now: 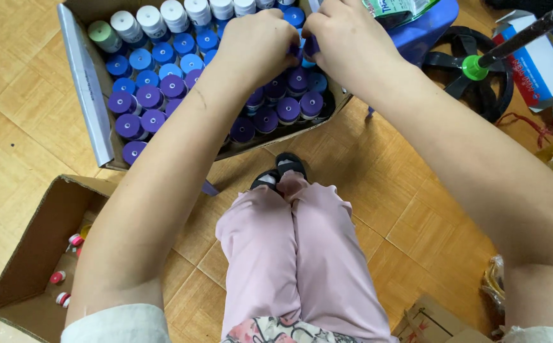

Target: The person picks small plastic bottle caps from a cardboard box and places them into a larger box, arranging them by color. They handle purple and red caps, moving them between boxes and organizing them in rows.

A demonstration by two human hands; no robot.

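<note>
Both hands meet over the far side of an open brown cardboard box [92, 95] on the wooden parquet floor [9, 127]. The left hand [257, 44] is curled, fingers bent down and closed around a small purple cylindrical roll with a round flat cap [311, 46]; the right hand [346, 41] pinches the same roll from the other side, fingertips nearly touching the left's. Most of the roll is hidden under the fingers, so only a sliver of purple shows between them.

Judging by its neighbours, the roll is probably light and fairly firm, a compact cylinder with a smooth, perhaps film-wrapped surface that could slip under a loose pinch. The sides just below the cap look like the surest place to hold it, thumb against fingers, since the rolls stand tightly packed with only their tops free.

Around the hands the box is filled with upright rolls in rows: purple rolls [146, 98] nearest the person, blue rolls [162, 54] in the middle, white rolls [152, 19] along the far edge, and one pale green roll [102, 33] at the corner. A second, lower cardboard box [28, 254] at the near left holds a few small red-and-white pieces [60, 279]. Pink trousers [289, 254] and a black fan base [473, 76] lie beyond.
</note>
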